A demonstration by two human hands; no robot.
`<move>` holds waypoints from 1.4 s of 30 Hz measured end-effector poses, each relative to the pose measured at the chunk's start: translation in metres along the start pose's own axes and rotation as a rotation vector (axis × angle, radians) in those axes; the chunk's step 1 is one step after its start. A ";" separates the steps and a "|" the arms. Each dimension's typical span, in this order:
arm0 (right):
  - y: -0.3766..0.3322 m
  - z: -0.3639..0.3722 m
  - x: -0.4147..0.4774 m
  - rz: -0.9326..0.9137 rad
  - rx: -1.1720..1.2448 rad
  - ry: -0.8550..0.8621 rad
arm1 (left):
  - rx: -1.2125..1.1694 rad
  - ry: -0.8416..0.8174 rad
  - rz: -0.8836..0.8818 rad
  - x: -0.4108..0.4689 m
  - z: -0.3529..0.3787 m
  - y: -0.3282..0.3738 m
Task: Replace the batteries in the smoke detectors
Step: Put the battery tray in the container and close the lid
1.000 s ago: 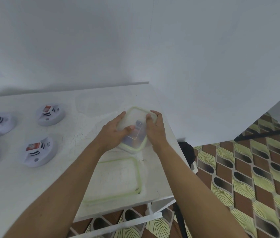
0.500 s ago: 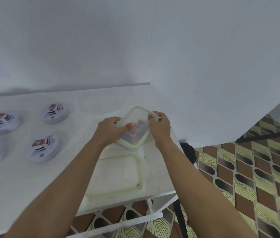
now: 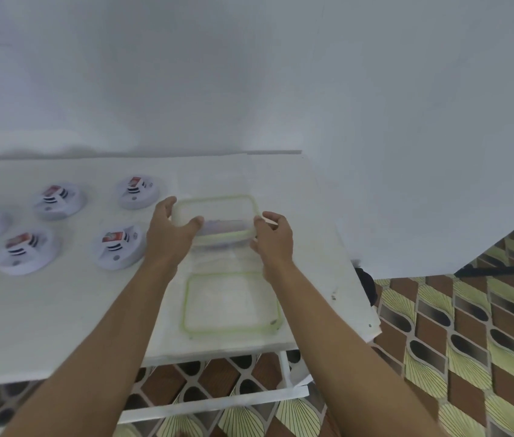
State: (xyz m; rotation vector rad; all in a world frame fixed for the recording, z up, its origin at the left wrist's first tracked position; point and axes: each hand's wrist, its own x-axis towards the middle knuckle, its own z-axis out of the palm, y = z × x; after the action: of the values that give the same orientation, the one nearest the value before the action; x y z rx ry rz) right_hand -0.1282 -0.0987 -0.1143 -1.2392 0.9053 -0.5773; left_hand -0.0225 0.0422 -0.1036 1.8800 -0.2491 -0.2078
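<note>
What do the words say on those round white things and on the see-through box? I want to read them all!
None can be read.
On the smoke detectors: each shows a red label and black stripes, but any print is too blurred to read.
On the plastic container and its lid: no writing visible.

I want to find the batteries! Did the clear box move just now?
Yes. The clear box turned and shifted left toward the nearest smoke detector, now square behind the loose lid.
</note>
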 end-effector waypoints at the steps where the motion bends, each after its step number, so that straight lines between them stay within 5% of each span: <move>1: 0.001 0.003 -0.004 -0.011 -0.027 -0.027 | 0.020 0.000 0.006 0.000 -0.004 -0.002; 14: -0.007 -0.013 -0.014 -0.085 -0.161 -0.077 | 0.088 -0.189 -0.009 -0.015 -0.029 -0.010; 18: -0.007 -0.026 -0.022 -0.107 -0.287 -0.114 | 0.031 -0.032 -0.074 -0.031 -0.030 -0.012; 21: -0.007 -0.045 -0.026 -0.190 -0.516 -0.165 | 0.213 0.038 -0.073 -0.047 -0.033 -0.014; 30: 0.002 -0.082 -0.046 -0.151 -1.084 -0.287 | 0.772 -0.243 -0.104 -0.086 -0.037 -0.020; 36: 0.007 -0.094 -0.052 -0.210 -0.940 -0.271 | 0.555 -0.215 -0.137 -0.095 -0.036 -0.019; 42: -0.017 -0.105 -0.057 -0.152 -0.418 -0.249 | 0.163 -0.138 -0.169 -0.098 -0.046 0.005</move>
State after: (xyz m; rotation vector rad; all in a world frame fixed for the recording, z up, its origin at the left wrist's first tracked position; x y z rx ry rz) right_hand -0.2448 -0.1149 -0.0895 -1.7268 0.7448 -0.3482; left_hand -0.1052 0.1101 -0.0824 2.0529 -0.2057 -0.4453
